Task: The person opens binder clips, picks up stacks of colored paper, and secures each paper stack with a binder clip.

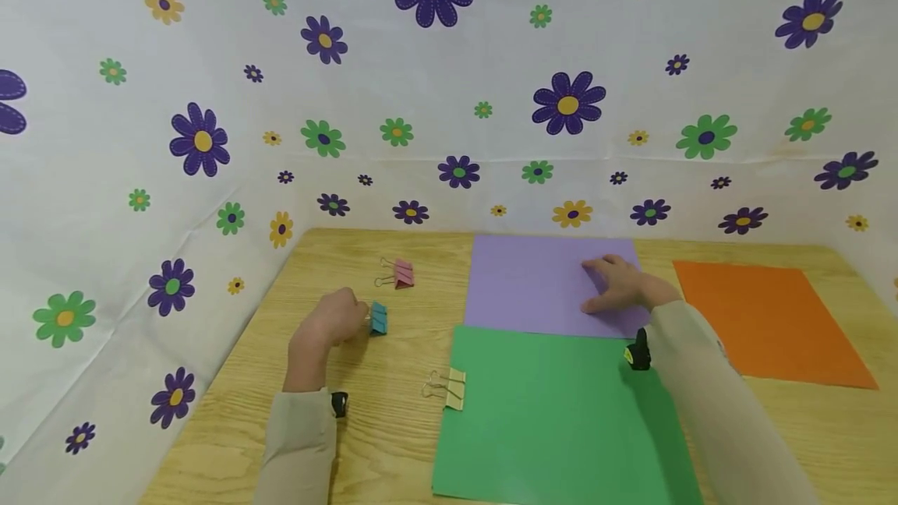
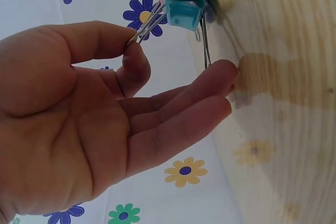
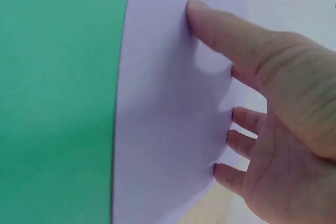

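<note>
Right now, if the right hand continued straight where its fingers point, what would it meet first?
Past the purple sheet under it, the right hand would probably meet the pink binder clip first, though its exact height is unclear.

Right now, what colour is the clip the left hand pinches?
Teal-blue clip, best in the left wrist view.

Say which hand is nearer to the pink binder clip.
Left. The left hand is close by, left of the pink binder clip and nearer the person, pinching the blue clip; the right hand is well to the pink one's right, at the purple sheet.
</note>
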A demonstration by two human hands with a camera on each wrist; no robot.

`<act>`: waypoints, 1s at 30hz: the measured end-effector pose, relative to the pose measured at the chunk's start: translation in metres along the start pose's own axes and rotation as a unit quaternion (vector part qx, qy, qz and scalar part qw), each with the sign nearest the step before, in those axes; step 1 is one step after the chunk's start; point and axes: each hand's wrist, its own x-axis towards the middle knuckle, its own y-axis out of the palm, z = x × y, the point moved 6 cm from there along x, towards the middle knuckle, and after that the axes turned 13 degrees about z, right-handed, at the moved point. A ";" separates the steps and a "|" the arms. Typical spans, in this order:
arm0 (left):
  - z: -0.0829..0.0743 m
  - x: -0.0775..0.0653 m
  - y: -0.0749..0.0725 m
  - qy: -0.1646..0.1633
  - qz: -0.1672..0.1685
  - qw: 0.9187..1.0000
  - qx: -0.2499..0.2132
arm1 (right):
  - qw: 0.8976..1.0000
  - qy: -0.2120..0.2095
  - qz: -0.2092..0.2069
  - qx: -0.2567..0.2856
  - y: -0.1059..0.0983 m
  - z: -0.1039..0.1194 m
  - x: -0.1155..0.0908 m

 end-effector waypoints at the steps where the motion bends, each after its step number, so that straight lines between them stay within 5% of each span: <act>1: 0.000 0.000 0.000 -0.001 -0.001 1.000 -0.004 | 1.000 0.004 -0.002 0.003 -0.002 0.001 0.000; 12: 0.004 -0.001 0.003 0.008 -0.022 0.999 -0.034 | 0.993 0.116 0.008 0.027 -0.005 -0.003 0.001; 22: 0.009 -0.003 -0.001 0.011 -0.023 0.999 -0.047 | 0.967 0.244 -0.007 0.067 -0.005 -0.003 -0.006; 30: 0.008 -0.006 -0.004 0.021 -0.026 0.998 -0.056 | 0.950 0.299 -0.022 0.089 -0.004 -0.009 -0.006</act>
